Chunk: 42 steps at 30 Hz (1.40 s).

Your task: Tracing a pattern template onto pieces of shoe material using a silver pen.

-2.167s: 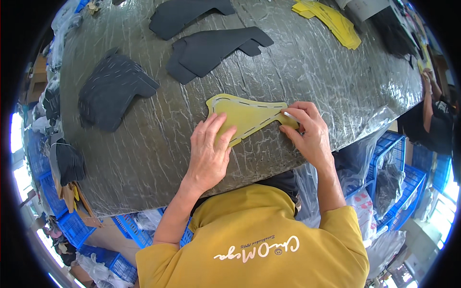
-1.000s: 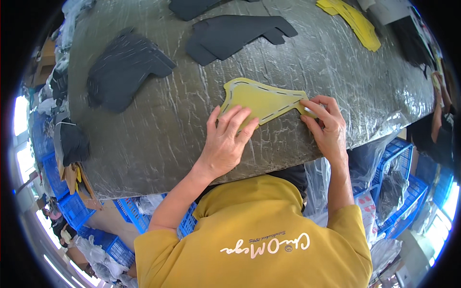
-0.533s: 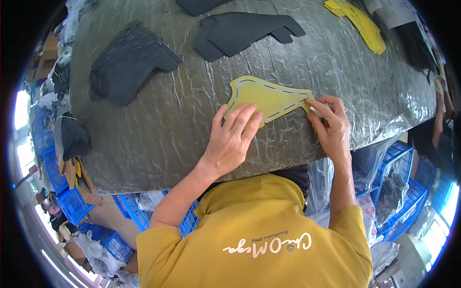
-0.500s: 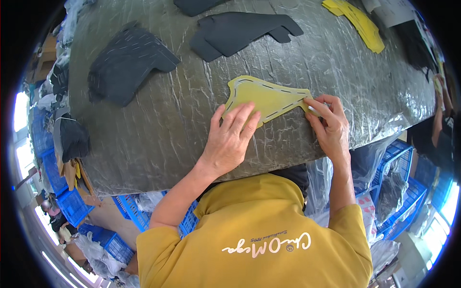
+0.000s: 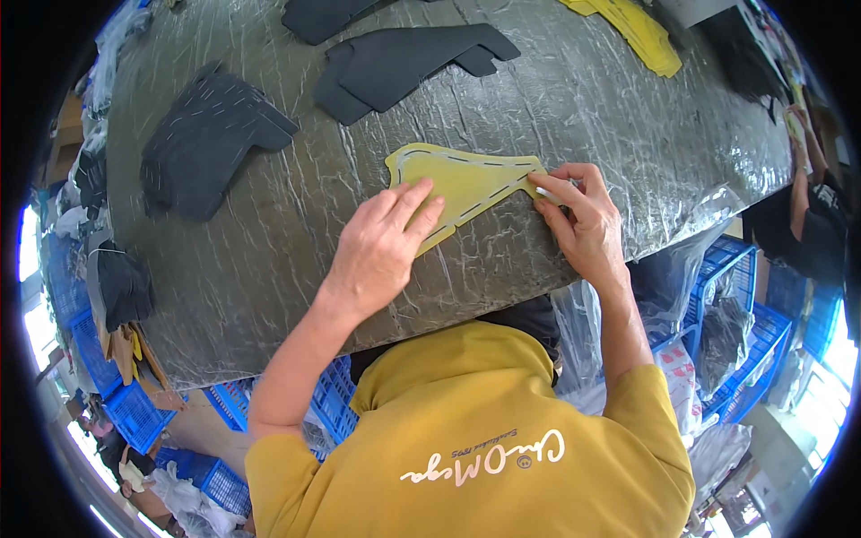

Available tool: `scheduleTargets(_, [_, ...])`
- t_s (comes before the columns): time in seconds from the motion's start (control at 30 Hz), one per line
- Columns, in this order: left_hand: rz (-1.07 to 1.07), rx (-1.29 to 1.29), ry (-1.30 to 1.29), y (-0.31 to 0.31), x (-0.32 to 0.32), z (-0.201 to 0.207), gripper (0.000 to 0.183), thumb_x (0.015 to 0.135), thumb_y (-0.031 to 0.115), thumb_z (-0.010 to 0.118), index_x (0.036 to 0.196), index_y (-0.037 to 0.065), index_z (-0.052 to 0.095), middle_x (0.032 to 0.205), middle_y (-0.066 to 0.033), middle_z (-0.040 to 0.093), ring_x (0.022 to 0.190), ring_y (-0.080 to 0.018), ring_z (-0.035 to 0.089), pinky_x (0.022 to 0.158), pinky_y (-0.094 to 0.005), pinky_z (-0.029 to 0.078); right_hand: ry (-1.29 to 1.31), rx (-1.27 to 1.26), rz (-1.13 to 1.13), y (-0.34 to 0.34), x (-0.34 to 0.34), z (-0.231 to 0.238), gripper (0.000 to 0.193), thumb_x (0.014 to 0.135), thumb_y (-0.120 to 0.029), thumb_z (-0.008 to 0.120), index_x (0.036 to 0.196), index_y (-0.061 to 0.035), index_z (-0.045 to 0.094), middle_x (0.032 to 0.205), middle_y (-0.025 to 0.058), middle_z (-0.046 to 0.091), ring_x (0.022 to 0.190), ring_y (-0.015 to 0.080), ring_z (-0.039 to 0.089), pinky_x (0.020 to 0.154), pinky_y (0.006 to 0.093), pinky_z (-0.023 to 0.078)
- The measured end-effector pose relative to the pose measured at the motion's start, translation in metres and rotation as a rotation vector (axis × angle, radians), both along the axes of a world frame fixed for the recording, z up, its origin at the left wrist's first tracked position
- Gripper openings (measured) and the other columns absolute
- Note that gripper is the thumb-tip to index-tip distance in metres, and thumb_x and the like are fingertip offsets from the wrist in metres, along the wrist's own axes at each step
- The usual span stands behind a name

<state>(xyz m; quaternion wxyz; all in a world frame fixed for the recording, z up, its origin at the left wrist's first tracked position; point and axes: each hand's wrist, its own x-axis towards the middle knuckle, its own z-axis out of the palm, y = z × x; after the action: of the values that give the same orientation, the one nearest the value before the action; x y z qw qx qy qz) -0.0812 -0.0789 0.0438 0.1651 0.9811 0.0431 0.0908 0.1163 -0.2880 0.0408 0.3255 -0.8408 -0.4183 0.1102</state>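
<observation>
A flat yellow template [image 5: 466, 179] with dashed slots along its edges lies on the wrapped table near me. Dark material shows through most slots; those at its upper left look whitish. My left hand [image 5: 372, 247] rests on the template's left part, fingers stretched out and pressing down. At the narrow right tip, my right hand [image 5: 585, 220] is closed in a pinch around a thin white pen-like tool [image 5: 543, 192], mostly hidden by the fingers. Further off lie dark cut pieces [image 5: 413, 67]. Another dark stack [image 5: 215, 139], marked with short white dashes, is at the left.
Yellow pieces [image 5: 632, 36] lie at the far right of the plastic-covered table [image 5: 260, 296]. Blue crates [image 5: 139, 417] stand below at both sides, some with clear plastic bags. A dark bundle [image 5: 121, 282] hangs by the left edge. Another person's arm [image 5: 798, 202] shows at the right.
The whole view has shifted, so the table things appear further left. My left hand has slid a little toward the template's lower left; my right hand stays at its narrow tip.
</observation>
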Motion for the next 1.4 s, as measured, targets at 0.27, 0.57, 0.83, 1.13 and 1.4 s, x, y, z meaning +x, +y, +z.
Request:
scheduleTargets(0.27, [-0.103, 0.06, 0.091, 0.01, 0.01, 0.008, 0.056, 0.076, -0.008, 0.062, 0.132, 0.004, 0.064, 0.143, -0.0048, 0.057, 0.107, -0.0244, 0.056, 0.095, -0.0377, 0.051, -0.012, 0.067, -0.033, -0.006, -0.002, -0.01, 0.024, 0.086, -0.015, 0.079, 0.11, -0.0155, 0.077, 0.109, 0.004, 0.067, 0.09, 0.0232, 0.07, 0.076, 0.0356, 0.058])
scheduleTargets(0.57, [-0.195, -0.052, 0.064, 0.026, 0.014, -0.004, 0.054, 0.081, -0.005, 0.063, 0.133, 0.005, 0.06, 0.147, -0.0089, 0.052, 0.141, -0.0304, 0.045, 0.121, -0.0481, 0.037, -0.234, 0.232, 0.081, 0.019, -0.003, 0.031, 0.012, 0.095, -0.014, 0.071, 0.1, -0.0041, 0.076, 0.1, 0.0079, 0.066, 0.082, 0.0258, 0.065, 0.07, 0.0348, 0.052])
scheduleTargets(0.83, [-0.217, -0.123, 0.023, 0.031, 0.016, -0.008, 0.063, 0.08, -0.002, 0.068, 0.14, 0.015, 0.057, 0.149, -0.0066, 0.051, 0.137, -0.0304, 0.047, 0.119, -0.0459, 0.039, 0.133, 0.235, 0.339, 0.046, -0.047, 0.021, 0.008, 0.092, -0.011, 0.072, 0.099, -0.0078, 0.068, 0.09, 0.0054, 0.066, 0.084, 0.0266, 0.062, 0.079, 0.0394, 0.044])
scheduleTargets(1.13, [-0.232, -0.095, 0.066, 0.032, 0.018, -0.002, 0.067, 0.08, 0.002, 0.07, 0.143, 0.018, 0.057, 0.151, -0.0044, 0.05, 0.138, -0.0282, 0.046, 0.123, -0.0487, 0.032, -0.004, 0.27, 0.464, 0.058, -0.057, 0.015, 0.009, 0.091, -0.009, 0.072, 0.1, -0.0103, 0.069, 0.091, 0.0039, 0.069, 0.085, 0.027, 0.063, 0.085, 0.0403, 0.043])
scheduleTargets(1.4, [-0.214, -0.026, 0.154, 0.026, 0.021, 0.007, 0.067, 0.08, -0.005, 0.063, 0.143, 0.017, 0.059, 0.153, -0.0052, 0.048, 0.141, -0.0267, 0.043, 0.127, -0.0512, 0.024, -0.172, 0.192, 0.344, 0.046, -0.028, 0.015, 0.006, 0.093, -0.01, 0.069, 0.097, -0.0102, 0.064, 0.083, 0.0049, 0.065, 0.081, 0.0275, 0.063, 0.088, 0.0425, 0.043])
